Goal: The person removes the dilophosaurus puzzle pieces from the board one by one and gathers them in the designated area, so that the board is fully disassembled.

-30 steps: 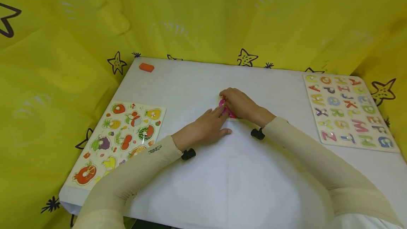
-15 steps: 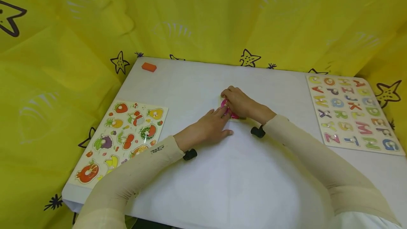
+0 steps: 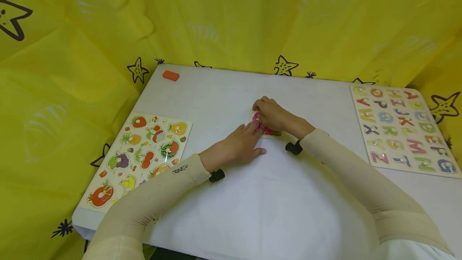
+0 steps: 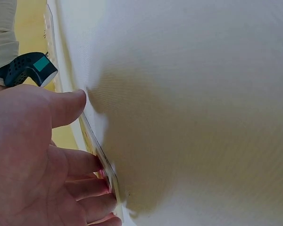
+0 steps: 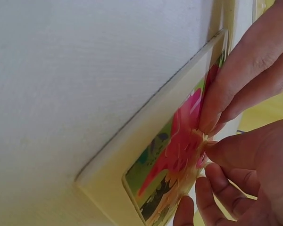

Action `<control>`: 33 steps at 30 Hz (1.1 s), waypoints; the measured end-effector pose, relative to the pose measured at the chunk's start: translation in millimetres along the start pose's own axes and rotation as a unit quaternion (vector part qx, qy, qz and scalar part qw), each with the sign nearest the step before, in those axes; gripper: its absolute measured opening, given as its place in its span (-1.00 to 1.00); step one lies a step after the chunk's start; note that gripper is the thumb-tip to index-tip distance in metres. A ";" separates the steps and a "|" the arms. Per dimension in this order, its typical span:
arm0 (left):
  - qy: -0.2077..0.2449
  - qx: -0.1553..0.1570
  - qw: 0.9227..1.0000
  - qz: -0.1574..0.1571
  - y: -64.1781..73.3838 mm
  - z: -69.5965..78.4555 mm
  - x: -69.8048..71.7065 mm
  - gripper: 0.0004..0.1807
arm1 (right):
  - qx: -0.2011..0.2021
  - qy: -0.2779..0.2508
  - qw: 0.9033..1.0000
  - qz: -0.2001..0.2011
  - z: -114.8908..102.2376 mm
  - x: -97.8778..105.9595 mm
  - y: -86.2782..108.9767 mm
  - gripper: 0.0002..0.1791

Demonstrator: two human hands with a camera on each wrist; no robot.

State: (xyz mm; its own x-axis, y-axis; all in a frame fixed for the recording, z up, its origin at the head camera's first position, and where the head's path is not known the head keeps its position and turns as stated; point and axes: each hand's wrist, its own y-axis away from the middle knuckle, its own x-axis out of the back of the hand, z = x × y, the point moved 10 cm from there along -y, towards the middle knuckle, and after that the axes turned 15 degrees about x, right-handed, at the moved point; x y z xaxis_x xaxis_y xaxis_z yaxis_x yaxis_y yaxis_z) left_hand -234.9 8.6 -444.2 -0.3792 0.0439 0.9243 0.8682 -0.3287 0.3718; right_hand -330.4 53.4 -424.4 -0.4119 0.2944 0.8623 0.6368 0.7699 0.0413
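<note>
A small pale jigsaw board (image 5: pixel 132 141) with a bright picture lies on the white table, mostly covered by both hands in the head view. My left hand (image 3: pixel 240 143) rests its straight fingers on the board's near left part, thumb held apart. From the far right side, my right hand (image 3: pixel 272 115) reaches over the board with curled fingers. In the right wrist view its thumb and fingers pinch at a pink-red puzzle piece (image 5: pixel 179 141) set among green and orange parts, beside the left fingertips (image 5: pixel 212 113). The piece's far end is hidden by the fingers.
A fruit puzzle board (image 3: pixel 144 143) lies at the left, partly under the left sleeve. An alphabet puzzle board (image 3: pixel 404 131) is at the right. An orange block (image 3: pixel 171 75) sits near the back left corner. A yellow curtain (image 3: pixel 223 19) hangs behind the table.
Everything sits slightly farther right in the head view, as the camera has turned a little. Both hands stay on the small board, and slightly more of the pink shows between them.
</note>
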 end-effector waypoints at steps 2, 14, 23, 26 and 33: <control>0.001 0.001 1.000 -0.003 -0.4 0.1 -0.6 -0.09 | -0.004 -0.005 1.000 0.000 0.2 0.7 0.9 -0.66; -0.004 0.003 1.000 -0.004 1.1 0.8 0.9 -0.08 | -0.017 -0.043 0.999 0.013 3.6 1.0 5.2 -0.62; -0.006 0.002 1.000 -0.002 -0.4 1.4 0.2 -0.10 | -0.013 -0.057 0.997 0.045 6.6 10.7 9.1 -0.76; -0.007 0.003 1.000 -0.002 -1.1 0.9 -1.3 -0.09 | -0.006 -0.076 0.995 0.057 6.8 18.2 12.3 -0.77; 0.002 0.011 1.000 -0.006 -1.1 0.3 -3.2 -0.07 | -0.017 -0.090 0.992 0.090 18.5 54.9 29.2 -0.78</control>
State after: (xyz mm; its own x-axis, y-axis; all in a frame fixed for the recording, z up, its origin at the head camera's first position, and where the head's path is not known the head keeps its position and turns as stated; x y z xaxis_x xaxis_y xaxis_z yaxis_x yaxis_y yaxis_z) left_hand -234.6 9.1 -447.5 -0.3909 0.0450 0.9193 0.8705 -0.3065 0.3851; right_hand -346.5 102.5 -385.2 -0.3966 0.5247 0.7533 0.7317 0.6762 -0.0857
